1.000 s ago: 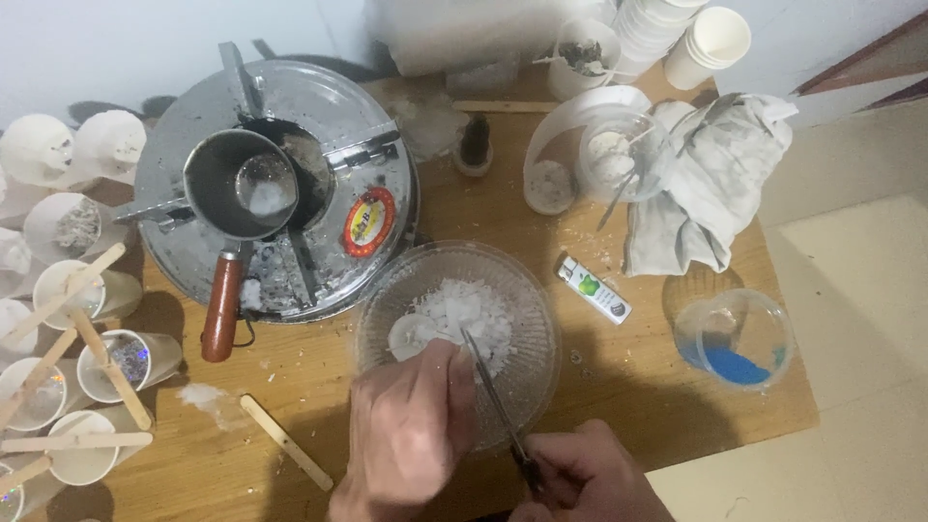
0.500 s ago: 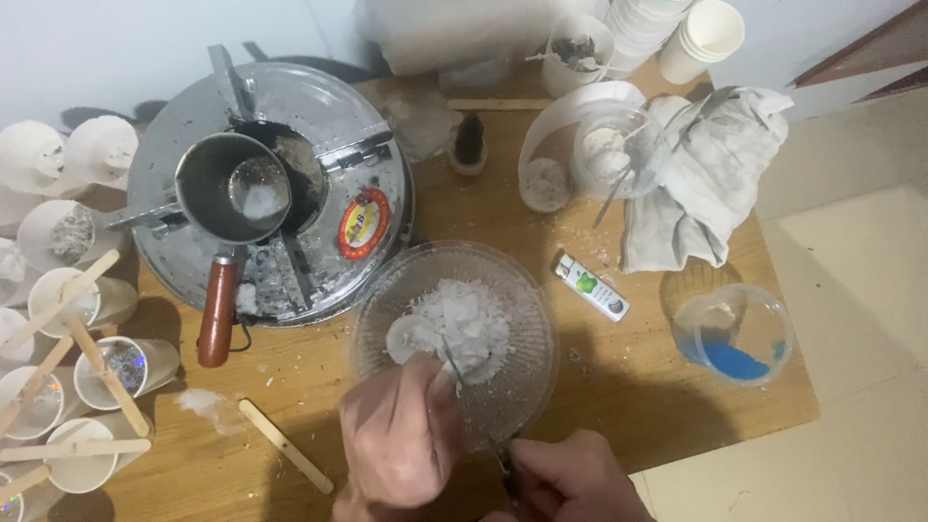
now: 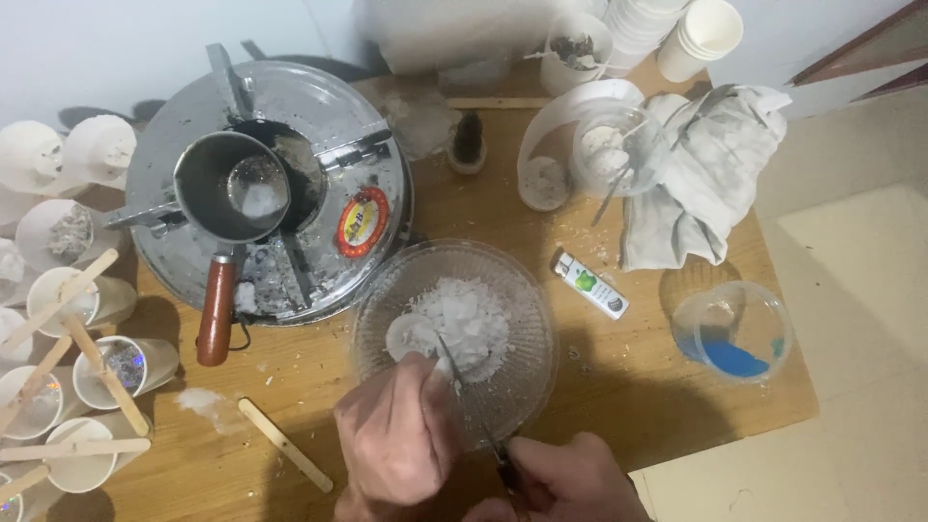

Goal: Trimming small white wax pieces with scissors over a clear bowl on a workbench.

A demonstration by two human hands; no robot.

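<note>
Looking straight down at a wooden table [image 3: 619, 406], pretty cluttered. Front and centre: a clear glass bowl [image 3: 522, 309] holding a heap of white flakes [image 3: 464, 324]. Left hand [image 3: 401, 445] draped over the bowl's near rim, fingers curled down around a small white lump [image 3: 411, 336], probably the same stuff as the flakes, hard to say for sure. Right hand [image 3: 570, 478] lower, just off the near rim, closed tight round the dark handle of a thin knife [image 3: 469, 406]. Blade angled up and left into the bowl, tip landing right beside the left fingertips at the edge of the flake pile, so lump and blade practically touching. Behind on the left, a round metal stove [image 3: 319, 116] with a small pot [image 3: 232, 184] on top, red-brown handle pointing this way. Paper cups with wooden sticks [image 3: 68, 300] along the left edge. Over on the right, a lighter [image 3: 592, 285], a crumpled grey cloth [image 3: 706, 184], and a plastic tub with something blue inside [image 3: 732, 333].
</note>
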